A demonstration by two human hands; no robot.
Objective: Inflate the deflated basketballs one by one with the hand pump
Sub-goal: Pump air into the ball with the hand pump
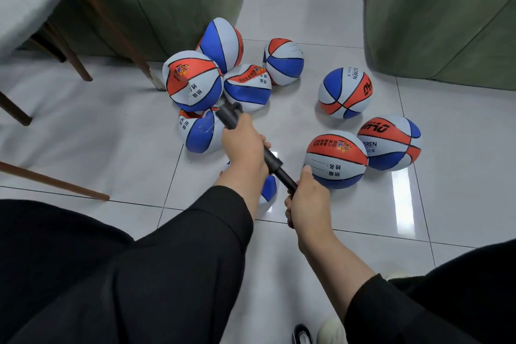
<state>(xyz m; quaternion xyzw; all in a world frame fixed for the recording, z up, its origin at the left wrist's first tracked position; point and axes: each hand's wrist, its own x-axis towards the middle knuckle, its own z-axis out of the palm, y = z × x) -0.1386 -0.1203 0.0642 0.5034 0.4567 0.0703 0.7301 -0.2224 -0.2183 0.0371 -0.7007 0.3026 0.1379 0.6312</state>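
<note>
Black sleeves (178, 254) cover both forearms at the bottom of the head view. Right hand (308, 204) is clamped on the lower handle end of the black plastic hand pump (272, 160). Left hand (244, 145) is clamped on the pump barrel, its far end pointing toward the pile. Red, white and blue rubber basketballs (336, 159) lie on the glossy white tiled floor (363, 232): several dented ones heaped at left, three rounder ones at right. One ball (269, 190) sits partly hidden under the left wrist. Green upholstered seats (446, 14) stand behind.
</note>
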